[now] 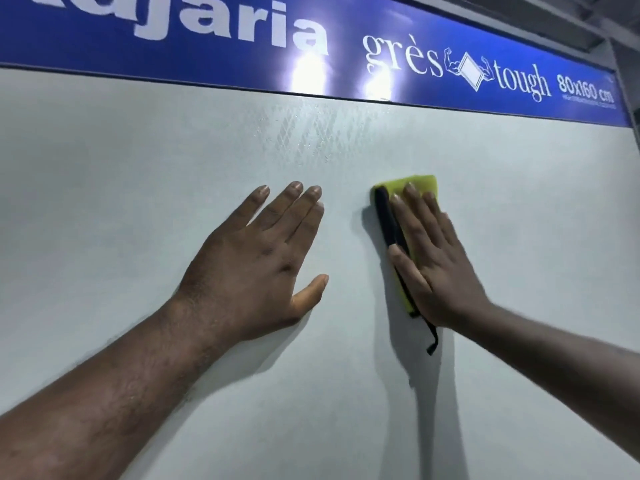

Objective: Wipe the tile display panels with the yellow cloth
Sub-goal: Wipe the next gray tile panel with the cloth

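A large pale grey tile display panel (pixel 138 161) fills the view in front of me. My right hand (pixel 436 261) lies flat with straight fingers on a folded yellow cloth (pixel 420 184) that has a black edge, pressing it against the panel. Most of the cloth is hidden under the palm; a black strip hangs below the wrist. My left hand (pixel 256 261) rests flat on the bare panel to the left of the cloth, fingers spread and straight, holding nothing. A faint patch of streaks and droplets (pixel 311 140) shows on the panel above both hands.
A blue signboard (pixel 207 53) with white lettering runs along the panel's top edge, with two bright light reflections on it. A dark frame edge (pixel 628 81) stands at the far right.
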`<state>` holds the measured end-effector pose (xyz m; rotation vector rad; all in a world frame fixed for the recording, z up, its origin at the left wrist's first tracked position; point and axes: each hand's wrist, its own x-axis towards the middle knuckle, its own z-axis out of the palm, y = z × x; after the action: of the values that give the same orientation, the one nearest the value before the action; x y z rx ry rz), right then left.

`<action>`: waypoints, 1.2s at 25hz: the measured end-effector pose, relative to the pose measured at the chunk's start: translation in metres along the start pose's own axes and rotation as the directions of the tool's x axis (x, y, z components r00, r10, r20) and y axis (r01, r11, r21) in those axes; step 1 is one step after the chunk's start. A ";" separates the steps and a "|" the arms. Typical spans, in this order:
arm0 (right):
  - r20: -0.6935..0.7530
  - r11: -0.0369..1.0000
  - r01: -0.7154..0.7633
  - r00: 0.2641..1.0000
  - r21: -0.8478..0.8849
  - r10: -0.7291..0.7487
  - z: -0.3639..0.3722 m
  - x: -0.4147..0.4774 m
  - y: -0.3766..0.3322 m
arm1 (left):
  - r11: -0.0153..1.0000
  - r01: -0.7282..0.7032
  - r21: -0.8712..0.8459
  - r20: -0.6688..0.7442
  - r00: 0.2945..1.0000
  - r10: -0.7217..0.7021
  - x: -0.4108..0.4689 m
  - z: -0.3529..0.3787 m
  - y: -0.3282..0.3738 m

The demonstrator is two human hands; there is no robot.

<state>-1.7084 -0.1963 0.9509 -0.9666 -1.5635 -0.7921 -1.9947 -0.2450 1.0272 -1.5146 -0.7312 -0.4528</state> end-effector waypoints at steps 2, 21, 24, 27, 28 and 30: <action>-0.027 0.978 -0.205 0.978 0.032 0.206 -0.008 0.031 0.005 | 1.000 -0.020 -0.007 -0.003 1.000 0.020 -0.011 -0.004 -0.010; -0.093 0.907 -0.398 0.907 0.137 0.411 0.016 0.058 -0.210 | 0.995 -0.095 0.021 0.047 0.995 0.094 -0.176 -0.044 -0.140; -0.080 0.974 -0.220 0.971 0.058 0.224 0.023 0.059 -0.250 | 0.994 -0.096 0.051 0.065 0.994 0.093 -0.190 -0.043 -0.151; -0.029 0.999 -0.039 0.999 0.012 0.039 0.027 0.028 -0.246 | 0.994 -0.061 0.090 0.103 0.993 0.052 -0.204 -0.041 -0.151; -0.059 0.993 -0.120 0.991 0.016 0.121 0.024 0.038 -0.241 | 0.995 -0.051 0.083 0.102 0.994 0.042 -0.206 -0.042 -0.149; -0.107 0.939 -0.335 0.934 0.081 0.342 0.017 0.069 -0.246 | 0.998 -0.035 0.057 0.094 0.995 0.030 -0.206 -0.044 -0.148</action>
<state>-1.9425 -0.2791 1.0157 -1.0864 -1.2645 -0.5441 -2.2365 -0.3287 0.9997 -1.4978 -0.7851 -0.3347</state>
